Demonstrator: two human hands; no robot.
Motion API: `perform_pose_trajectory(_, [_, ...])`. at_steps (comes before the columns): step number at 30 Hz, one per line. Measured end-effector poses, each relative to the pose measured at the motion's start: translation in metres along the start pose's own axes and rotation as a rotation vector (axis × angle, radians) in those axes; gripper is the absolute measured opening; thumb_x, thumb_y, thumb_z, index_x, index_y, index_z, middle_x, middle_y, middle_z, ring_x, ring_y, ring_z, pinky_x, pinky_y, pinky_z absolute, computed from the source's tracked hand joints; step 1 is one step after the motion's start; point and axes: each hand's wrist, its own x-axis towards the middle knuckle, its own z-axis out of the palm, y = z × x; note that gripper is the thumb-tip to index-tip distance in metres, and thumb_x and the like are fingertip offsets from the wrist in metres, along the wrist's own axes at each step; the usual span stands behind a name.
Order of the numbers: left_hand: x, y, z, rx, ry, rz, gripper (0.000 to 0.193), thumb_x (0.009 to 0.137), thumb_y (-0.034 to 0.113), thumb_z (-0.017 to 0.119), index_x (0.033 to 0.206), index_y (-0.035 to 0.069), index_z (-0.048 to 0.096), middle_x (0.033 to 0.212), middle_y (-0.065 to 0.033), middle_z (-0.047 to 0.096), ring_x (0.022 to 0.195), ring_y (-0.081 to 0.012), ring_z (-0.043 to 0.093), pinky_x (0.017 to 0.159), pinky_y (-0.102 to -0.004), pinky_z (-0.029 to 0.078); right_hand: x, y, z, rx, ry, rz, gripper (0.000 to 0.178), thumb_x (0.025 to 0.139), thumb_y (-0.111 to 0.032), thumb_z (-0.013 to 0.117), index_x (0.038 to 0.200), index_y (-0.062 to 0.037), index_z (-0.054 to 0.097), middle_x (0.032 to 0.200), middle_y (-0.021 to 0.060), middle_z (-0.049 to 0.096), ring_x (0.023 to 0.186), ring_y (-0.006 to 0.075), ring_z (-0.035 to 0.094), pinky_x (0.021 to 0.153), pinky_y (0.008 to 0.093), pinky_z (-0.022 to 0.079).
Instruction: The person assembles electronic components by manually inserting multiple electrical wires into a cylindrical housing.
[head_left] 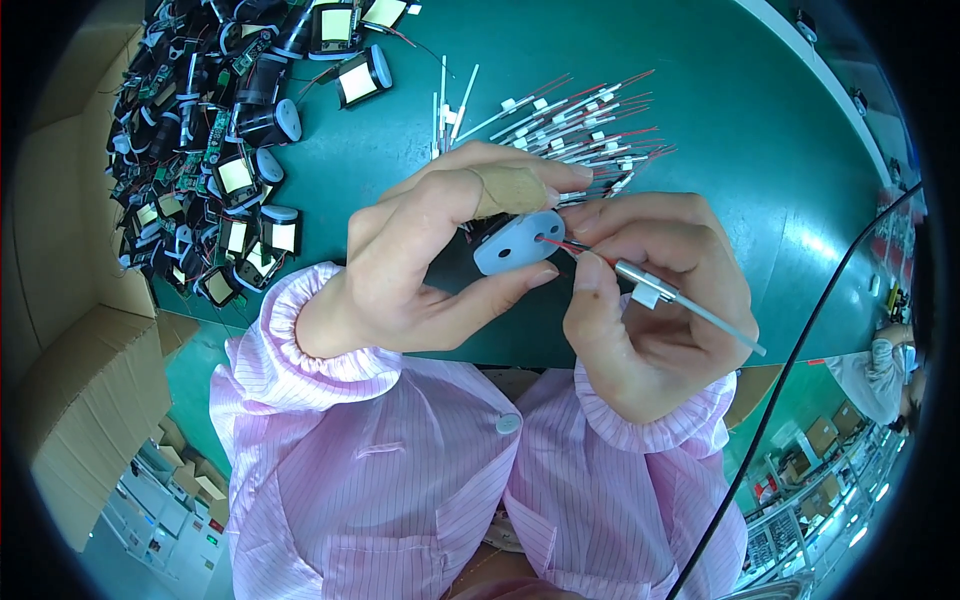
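My left hand (420,240), a tan bandage round one finger, grips a small dark assembly by its pale blue oval end cap (515,246). Holes show in the cap, which faces my right hand. Between the fingers of my right hand (660,300) lies a slim metal rod (640,279) with a white tag and a thin pale tip. From the rod, thin red and black wires run to a hole in the cap. Most of the assembly's dark body is hidden behind my left fingers.
Many similar black assemblies (265,120) with pale caps and yellowish pads are heaped on the left of the green table (740,150). Several tagged rods (570,125) with red wires lie beyond my hands. A cardboard box (100,390) stands at left; a black cable (790,370) crosses at right.
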Motion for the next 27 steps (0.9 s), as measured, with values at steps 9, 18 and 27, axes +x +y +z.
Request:
perform_pose_trajectory(9, [-0.001, -0.006, 0.003, 0.045, 0.035, 0.066, 0.048, 0.08, -0.007, 0.064, 0.122, 0.0, 0.042, 0.12, -0.0339, 0.056, 0.112, -0.0369, 0.056, 0.092, -0.044, 0.047, -0.002, 0.001, 0.004, 0.023, 0.041, 0.031, 0.012, 0.079, 0.008, 0.064, 0.088, 0.0062, 0.057, 0.093, 0.0197, 0.063, 0.085, 0.0236, 0.066, 0.073, 0.0293, 0.053])
perform_pose_trajectory(18, [0.0, -0.006, 0.001, 0.14, 0.022, 0.091, 0.054, 0.074, -0.009, 0.066, 0.124, 0.001, 0.046, 0.121, -0.0302, 0.057, 0.111, -0.0365, 0.058, 0.091, -0.0438, 0.048, -0.001, 0.0, 0.003, 0.008, 0.049, 0.073, 0.01, 0.079, 0.008, 0.064, 0.086, 0.006, 0.057, 0.092, 0.0185, 0.063, 0.085, 0.0245, 0.067, 0.075, 0.0313, 0.054])
perform_pose_trajectory(27, [0.007, -0.006, 0.012, 0.146, 0.202, 0.124, 0.044, 0.066, -0.005, 0.078, 0.104, -0.009, 0.057, 0.103, -0.026, 0.066, 0.096, -0.037, 0.066, 0.077, -0.039, 0.056, 0.002, 0.001, -0.002, 0.061, 0.015, 0.084, 0.01, 0.077, 0.01, 0.063, 0.084, 0.0063, 0.057, 0.091, 0.0179, 0.062, 0.085, 0.025, 0.067, 0.076, 0.0325, 0.054])
